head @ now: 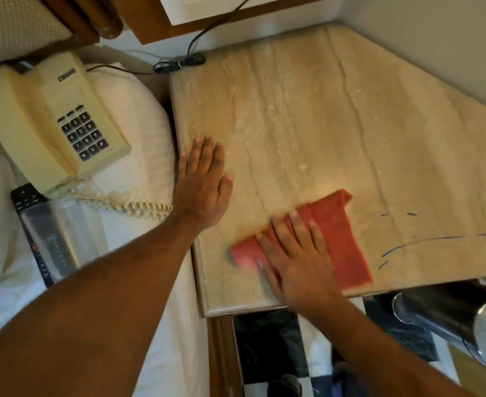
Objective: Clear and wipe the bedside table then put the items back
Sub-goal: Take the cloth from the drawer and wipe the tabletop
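Observation:
The beige marble top of the bedside table (322, 116) fills the middle and right of the view, with nothing on it but a folded red cloth (339, 233). My right hand (296, 253) lies flat on the cloth near the table's front edge, fingers spread, and looks blurred. My left hand (204, 179) rests flat and open on the table's left edge. A cream telephone (52, 121) sits on the white pillow (138, 156) to the left. A black remote control in a clear sleeve (49, 239) lies on the bed beside it.
A coiled phone cord (138, 207) runs from the telephone toward the table. A bundled black cable (178, 63) lies at the table's back left corner. Blue pen marks (425, 242) streak the marble at right. A shiny metal cylinder (465, 325) stands below the front right edge.

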A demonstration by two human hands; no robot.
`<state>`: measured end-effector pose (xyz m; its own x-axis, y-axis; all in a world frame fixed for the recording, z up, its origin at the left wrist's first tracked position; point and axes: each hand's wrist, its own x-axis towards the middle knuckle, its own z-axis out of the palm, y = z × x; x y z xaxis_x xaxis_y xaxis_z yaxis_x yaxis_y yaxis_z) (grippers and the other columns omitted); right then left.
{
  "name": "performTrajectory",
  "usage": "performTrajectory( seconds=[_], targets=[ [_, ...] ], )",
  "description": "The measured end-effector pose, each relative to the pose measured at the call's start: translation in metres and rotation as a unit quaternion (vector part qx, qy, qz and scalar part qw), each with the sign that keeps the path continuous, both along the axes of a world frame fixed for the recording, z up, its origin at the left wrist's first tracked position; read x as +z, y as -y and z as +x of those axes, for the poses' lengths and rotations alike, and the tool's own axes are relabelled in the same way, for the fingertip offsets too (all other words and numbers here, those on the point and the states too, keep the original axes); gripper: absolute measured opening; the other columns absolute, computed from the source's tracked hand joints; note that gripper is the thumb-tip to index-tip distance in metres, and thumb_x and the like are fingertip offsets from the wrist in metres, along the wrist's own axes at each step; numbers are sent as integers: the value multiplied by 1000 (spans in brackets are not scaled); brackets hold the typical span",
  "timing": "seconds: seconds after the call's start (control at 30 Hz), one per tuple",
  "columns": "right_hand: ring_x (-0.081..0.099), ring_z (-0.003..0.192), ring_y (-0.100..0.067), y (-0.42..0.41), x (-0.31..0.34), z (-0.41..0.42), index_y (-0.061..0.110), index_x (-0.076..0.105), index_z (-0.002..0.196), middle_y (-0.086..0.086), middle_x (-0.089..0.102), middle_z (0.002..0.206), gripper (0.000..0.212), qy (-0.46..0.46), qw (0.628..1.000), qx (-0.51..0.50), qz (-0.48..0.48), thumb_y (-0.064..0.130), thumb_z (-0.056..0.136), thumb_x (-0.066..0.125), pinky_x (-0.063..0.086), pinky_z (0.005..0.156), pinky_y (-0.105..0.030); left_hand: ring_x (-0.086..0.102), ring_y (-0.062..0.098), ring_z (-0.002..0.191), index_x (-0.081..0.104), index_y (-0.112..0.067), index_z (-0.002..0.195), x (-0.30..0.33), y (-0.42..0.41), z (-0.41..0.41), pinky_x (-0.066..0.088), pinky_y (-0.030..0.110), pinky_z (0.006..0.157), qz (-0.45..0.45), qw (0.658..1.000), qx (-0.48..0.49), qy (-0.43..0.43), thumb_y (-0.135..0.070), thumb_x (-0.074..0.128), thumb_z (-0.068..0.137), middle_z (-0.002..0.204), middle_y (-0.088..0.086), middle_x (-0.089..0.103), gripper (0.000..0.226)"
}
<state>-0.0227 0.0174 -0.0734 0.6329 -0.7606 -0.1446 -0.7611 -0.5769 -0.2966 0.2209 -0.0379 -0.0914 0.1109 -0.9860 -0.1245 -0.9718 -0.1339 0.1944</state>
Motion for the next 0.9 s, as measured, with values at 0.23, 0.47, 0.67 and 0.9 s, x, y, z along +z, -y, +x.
performTrajectory(
  seconds=[0.23,0.47,0.67,0.9],
  targets=[
    [15,152,-36,-30,-1,-40,28,45,146,-9,30,162,56,-10,999,33,-6,50,95,46,16,119,-59,13,34,155,27,-8,156,-4,1,1,8,55,123,-7,1000,-2,-2,-38,31,99,166,18,21,64],
    [10,152,-37,105,-8,-39,32,33,152,-8,23,164,65,-45,995,-77,-50,64,97,27,5,119,-61,14,38,154,26,-5,155,-3,-1,-1,7,58,123,-2,1000,2,21,-36,29,99,165,21,21,64],
    [8,153,-36,26,-2,-127,29,36,152,-10,26,163,63,-41,998,14,-39,60,97,37,12,117,-64,17,41,152,26,6,152,15,-4,-32,7,58,123,2,997,26,79,-35,25,98,162,29,24,68],
    [12,152,-34,138,-11,-129,32,33,152,-7,24,164,64,-49,995,-52,-67,63,97,25,10,119,-60,10,37,155,23,4,154,13,-32,-145,0,55,123,-14,999,20,24,-35,27,99,164,26,19,68]
  ],
)
